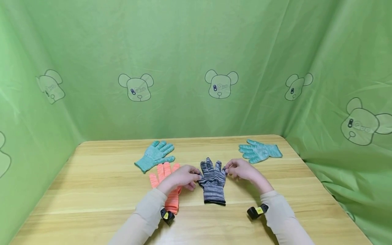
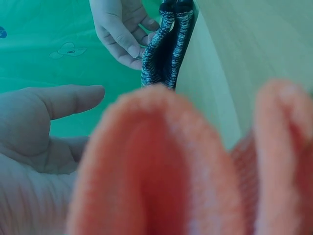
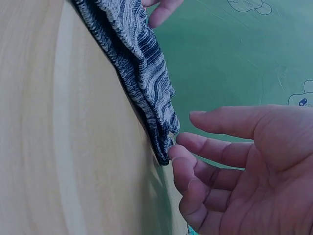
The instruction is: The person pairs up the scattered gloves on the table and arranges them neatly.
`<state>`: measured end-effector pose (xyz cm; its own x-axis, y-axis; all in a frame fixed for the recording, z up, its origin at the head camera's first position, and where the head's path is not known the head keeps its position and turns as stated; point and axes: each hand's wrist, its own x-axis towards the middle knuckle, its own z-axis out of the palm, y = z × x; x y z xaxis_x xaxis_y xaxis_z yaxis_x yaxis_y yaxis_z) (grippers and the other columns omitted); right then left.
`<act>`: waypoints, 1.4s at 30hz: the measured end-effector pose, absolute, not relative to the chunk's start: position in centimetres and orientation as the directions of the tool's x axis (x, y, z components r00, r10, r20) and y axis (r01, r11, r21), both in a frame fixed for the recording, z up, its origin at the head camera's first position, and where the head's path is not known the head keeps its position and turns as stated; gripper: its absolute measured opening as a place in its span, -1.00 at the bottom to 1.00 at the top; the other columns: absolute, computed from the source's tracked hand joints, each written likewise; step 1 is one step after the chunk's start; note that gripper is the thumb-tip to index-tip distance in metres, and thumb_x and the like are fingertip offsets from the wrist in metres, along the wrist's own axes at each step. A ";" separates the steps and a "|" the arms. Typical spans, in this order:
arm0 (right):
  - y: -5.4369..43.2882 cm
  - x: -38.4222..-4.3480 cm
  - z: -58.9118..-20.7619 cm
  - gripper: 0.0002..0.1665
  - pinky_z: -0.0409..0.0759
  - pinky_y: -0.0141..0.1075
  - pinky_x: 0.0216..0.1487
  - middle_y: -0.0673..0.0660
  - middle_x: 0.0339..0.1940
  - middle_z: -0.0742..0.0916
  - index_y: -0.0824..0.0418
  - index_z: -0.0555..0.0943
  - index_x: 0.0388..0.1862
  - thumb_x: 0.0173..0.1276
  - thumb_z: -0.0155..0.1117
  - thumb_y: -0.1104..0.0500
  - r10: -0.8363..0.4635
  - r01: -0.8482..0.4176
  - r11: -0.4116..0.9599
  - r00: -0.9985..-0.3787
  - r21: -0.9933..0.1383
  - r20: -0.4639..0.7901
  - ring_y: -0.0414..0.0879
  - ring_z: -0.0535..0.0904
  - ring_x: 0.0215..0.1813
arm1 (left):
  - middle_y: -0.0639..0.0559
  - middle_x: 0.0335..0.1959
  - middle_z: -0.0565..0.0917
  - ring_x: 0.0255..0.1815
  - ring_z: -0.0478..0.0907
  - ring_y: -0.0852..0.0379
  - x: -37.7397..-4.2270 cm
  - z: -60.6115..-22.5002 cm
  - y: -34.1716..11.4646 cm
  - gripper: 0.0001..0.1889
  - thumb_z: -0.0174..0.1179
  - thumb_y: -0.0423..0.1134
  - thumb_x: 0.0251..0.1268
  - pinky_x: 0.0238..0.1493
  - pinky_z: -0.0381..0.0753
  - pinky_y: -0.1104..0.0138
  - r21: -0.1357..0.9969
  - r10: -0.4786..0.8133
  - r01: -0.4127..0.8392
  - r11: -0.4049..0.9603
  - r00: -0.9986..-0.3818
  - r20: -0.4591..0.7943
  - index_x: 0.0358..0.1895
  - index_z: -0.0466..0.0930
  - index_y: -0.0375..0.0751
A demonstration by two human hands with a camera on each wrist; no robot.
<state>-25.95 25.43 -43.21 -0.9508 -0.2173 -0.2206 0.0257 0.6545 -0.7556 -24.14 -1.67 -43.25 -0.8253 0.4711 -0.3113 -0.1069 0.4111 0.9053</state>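
Observation:
A black-and-grey striped knit glove point(image 1: 213, 183) lies flat on the table, fingers pointing away and cuff toward me. My left hand point(image 1: 185, 177) reaches over an orange knit glove point(image 1: 173, 199), its fingertips at the striped glove's left edge. On the other side, my right hand point(image 1: 240, 169) is at the glove's outer right finger. In the right wrist view, thumb and forefinger of the right hand point(image 3: 244, 166) stand apart beside the striped glove point(image 3: 146, 73). The left wrist view shows the left thumb extended; the orange glove point(image 2: 156, 161) hides the other fingers.
A teal glove point(image 1: 154, 154) lies at the back left of the wooden table point(image 1: 101, 190). Another teal glove point(image 1: 260, 151) lies at the back right, cuff pointing right. Green curtains point(image 1: 183, 115) printed with bear heads surround the table's back and sides.

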 end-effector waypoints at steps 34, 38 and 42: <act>30.1 -26.6 -40.8 -0.50 0.63 -0.06 -0.03 0.31 -0.02 0.64 0.40 0.46 0.22 0.45 0.15 0.09 -0.153 -0.058 0.619 -0.987 -0.783 -0.047 0.18 0.57 -0.01 | -0.17 0.00 0.64 -0.04 0.64 -0.20 -25.5 -40.3 -5.4 -0.61 0.10 -0.14 0.40 -0.23 0.68 0.13 0.907 0.406 0.070 0.415 -0.907 -0.116 0.21 0.52 -0.17; 31.2 -26.7 -40.6 -0.47 0.62 -0.10 0.00 0.32 0.03 0.62 0.39 0.43 0.26 0.46 0.14 0.08 -0.115 -0.046 0.602 -0.993 -0.797 -0.029 0.16 0.54 0.05 | -0.19 0.00 0.63 -0.05 0.64 -0.19 -25.8 -40.1 -6.0 -0.61 0.10 -0.16 0.41 -0.21 0.67 0.09 0.910 0.387 0.080 0.407 -0.917 -0.092 0.22 0.51 -0.20; 32.1 -26.8 -40.5 -0.46 0.61 -0.15 -0.01 0.33 0.07 0.59 0.39 0.39 0.28 0.46 0.14 0.09 -0.085 -0.044 0.584 -0.996 -0.811 -0.006 0.04 0.53 0.03 | -0.20 0.00 0.63 -0.09 0.65 -0.11 -26.2 -39.8 -6.8 -0.62 0.08 -0.16 0.43 -0.13 0.66 0.10 0.911 0.351 0.083 0.404 -0.934 -0.071 0.23 0.50 -0.19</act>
